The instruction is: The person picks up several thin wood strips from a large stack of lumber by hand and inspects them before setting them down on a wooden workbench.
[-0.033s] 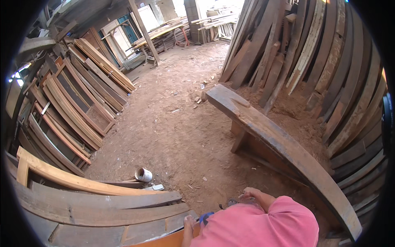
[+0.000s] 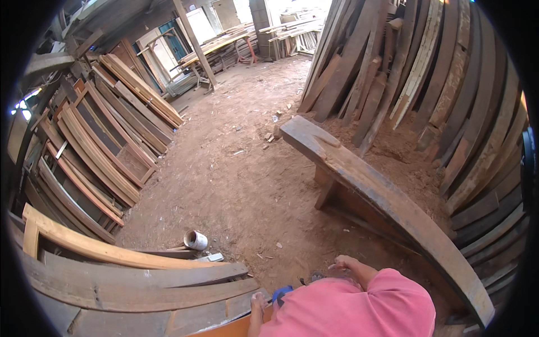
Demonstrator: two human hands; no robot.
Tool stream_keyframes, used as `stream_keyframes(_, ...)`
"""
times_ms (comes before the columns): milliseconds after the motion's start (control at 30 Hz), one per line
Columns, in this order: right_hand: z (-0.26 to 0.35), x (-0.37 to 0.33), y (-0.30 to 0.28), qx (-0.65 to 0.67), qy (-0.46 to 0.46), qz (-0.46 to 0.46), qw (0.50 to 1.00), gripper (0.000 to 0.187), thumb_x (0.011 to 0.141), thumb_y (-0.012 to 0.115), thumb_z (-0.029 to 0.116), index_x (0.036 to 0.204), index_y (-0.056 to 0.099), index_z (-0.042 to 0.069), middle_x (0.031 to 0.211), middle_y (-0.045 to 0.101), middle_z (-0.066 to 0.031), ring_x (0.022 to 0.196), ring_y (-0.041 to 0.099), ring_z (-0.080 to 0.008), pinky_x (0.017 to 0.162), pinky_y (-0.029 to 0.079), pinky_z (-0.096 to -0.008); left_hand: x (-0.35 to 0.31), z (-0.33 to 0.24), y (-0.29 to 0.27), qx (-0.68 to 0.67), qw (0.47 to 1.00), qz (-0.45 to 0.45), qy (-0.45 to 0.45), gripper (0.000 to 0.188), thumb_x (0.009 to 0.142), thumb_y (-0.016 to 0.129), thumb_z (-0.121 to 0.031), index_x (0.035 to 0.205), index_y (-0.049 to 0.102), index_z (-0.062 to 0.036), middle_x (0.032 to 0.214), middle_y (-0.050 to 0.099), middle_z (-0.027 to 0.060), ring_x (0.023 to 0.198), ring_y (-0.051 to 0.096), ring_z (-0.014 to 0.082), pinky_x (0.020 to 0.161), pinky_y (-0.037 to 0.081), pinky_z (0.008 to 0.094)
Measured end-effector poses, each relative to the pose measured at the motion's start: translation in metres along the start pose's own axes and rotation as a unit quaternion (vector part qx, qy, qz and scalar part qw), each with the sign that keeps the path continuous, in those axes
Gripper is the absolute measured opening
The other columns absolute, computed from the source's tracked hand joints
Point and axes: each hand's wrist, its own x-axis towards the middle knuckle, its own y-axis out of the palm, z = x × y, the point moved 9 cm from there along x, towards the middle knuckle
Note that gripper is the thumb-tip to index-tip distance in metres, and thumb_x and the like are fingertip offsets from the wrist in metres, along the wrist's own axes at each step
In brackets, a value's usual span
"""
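My left hand is low in the picture, fingers bent, beside the right ends of stacked grey-brown planks and by an orange-brown board. What its fingers hold, if anything, is hidden. A blue object shows just right of it, partly covered by my pink shirt. My right hand is in front of my body, over the dirt floor, its fingers curled together. I cannot make out anything in them. The dark wooden bench with a thick top stands to its right, apart from the hand.
A white can lies tilted on the dirt floor beyond the planks, near a small white block. Wooden frames and boards lean along the left. Tall old planks line the right. A timber-laden rack stands far back.
The view has shifted very slightly. Both hands keep nearly the same place and pose, and the things around them stay put.
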Motion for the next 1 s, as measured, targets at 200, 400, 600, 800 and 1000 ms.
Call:
stream_keyframes(200, -0.078, -0.016, -0.012, 0.124, 0.163, -0.006, 0.979, 0.071, 0.072, 0.066, 0.063, 0.102, 0.068, -0.002, 0.104, 0.067, -0.0173, 0.099, 0.064, -0.0314, 0.083, 0.050, -0.0410, 0.025, -0.064, 0.055, 0.155, 0.987, 0.048, 0.010, 0.031, 0.090, 0.057, -0.028, 0.111, 0.055, -0.0046, 0.087, 0.062, 0.0069, 0.066, 0.058, 0.0147, 0.050, 0.049, 0.0286)
stream_keyframes(400, -0.052, -0.011, -0.009, 0.182, 0.184, -0.010, 0.966, 0.070, 0.076, 0.059, 0.066, 0.095, 0.069, 0.000, 0.094, 0.068, -0.0153, 0.093, 0.063, -0.0268, 0.079, 0.049, -0.0386, 0.113, -0.088, 0.061, 0.289, 0.948, 0.116, 0.074, 0.033, 0.087, 0.060, -0.030, 0.102, 0.064, 0.0000, 0.084, 0.066, 0.0085, 0.074, 0.062, 0.0139, 0.066, 0.051, 0.0312)
stream_keyframes(600, 0.007, 0.090, -0.050, 0.090, 0.127, 0.013, 0.988, 0.056, 0.081, 0.061, 0.054, 0.111, 0.067, 0.008, 0.110, 0.067, -0.0156, 0.103, 0.063, -0.0272, 0.085, 0.049, -0.0378, 0.187, -0.197, 0.079, 0.369, 0.905, 0.155, 0.142, 0.032, 0.085, 0.061, -0.034, 0.086, 0.069, -0.0024, 0.067, 0.060, 0.0024, 0.058, 0.054, 0.0118, 0.050, 0.045, 0.0309)
stream_keyframes(800, 0.105, 0.183, -0.183, 0.060, 0.045, -0.068, 0.995, 0.057, 0.082, 0.058, 0.057, 0.089, 0.071, 0.002, 0.088, 0.068, -0.0204, 0.079, 0.066, -0.0323, 0.073, 0.050, -0.0398, 0.278, -0.355, 0.079, 0.133, 0.982, 0.131, 0.038, 0.024, 0.090, 0.058, -0.027, 0.105, 0.054, -0.0085, 0.069, 0.057, 0.0051, 0.051, 0.054, 0.0159, 0.040, 0.043, 0.0316)
stream_keyframes(1000, 0.236, 0.191, -0.297, 0.202, 0.019, -0.059, 0.977, 0.054, 0.080, 0.062, 0.053, 0.095, 0.070, 0.002, 0.106, 0.066, -0.0195, 0.096, 0.064, -0.0328, 0.081, 0.049, -0.0418, 0.337, -0.478, 0.098, 0.173, 0.977, 0.072, 0.101, 0.024, 0.093, 0.055, -0.025, 0.108, 0.048, -0.0075, 0.066, 0.050, 0.0017, 0.045, 0.046, 0.0097, 0.035, 0.034, 0.0237)
